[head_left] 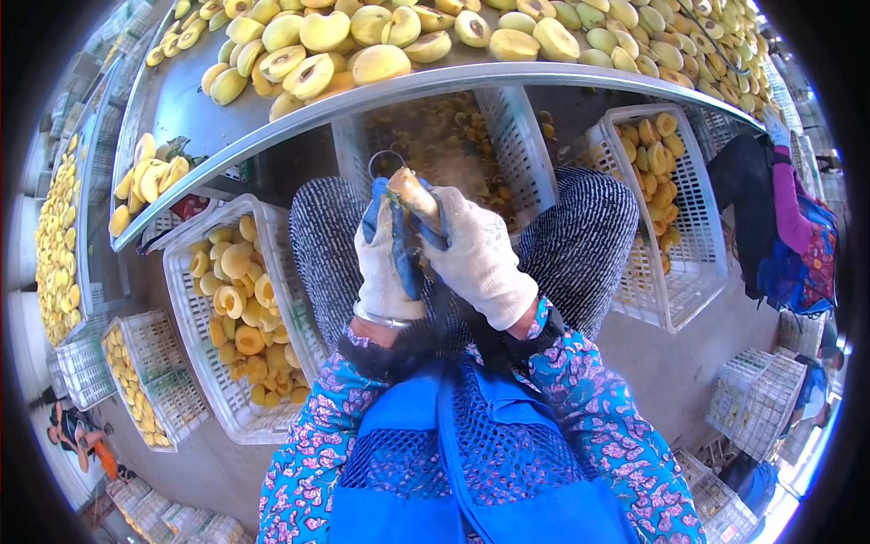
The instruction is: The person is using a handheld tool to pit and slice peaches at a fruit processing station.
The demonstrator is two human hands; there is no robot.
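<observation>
In front of my lap, my two gloved hands are together. Closed fingers of my right hand (476, 254) wrap a short, light-brown wooden handle (415, 192), its blunt end pointing up and away from me. Beside that end stands a thin metal ring (387, 153), close to the fingertips of my left hand (388, 258). My left hand is closed too, its blue-coated thumb along the handle's side; what it grips is hidden. Whether ring and handle are one tool I cannot tell. Both gloves are whitish with blue-coated fingers.
A metal-edged table (190, 95) ahead bears many halved yellow fruits (381, 63). White crates of fruit stand left (285, 363) and right (693, 263) of my knees. Another crate (517, 136) lies under the table. A person in purple sleeves (790, 208) sits at right.
</observation>
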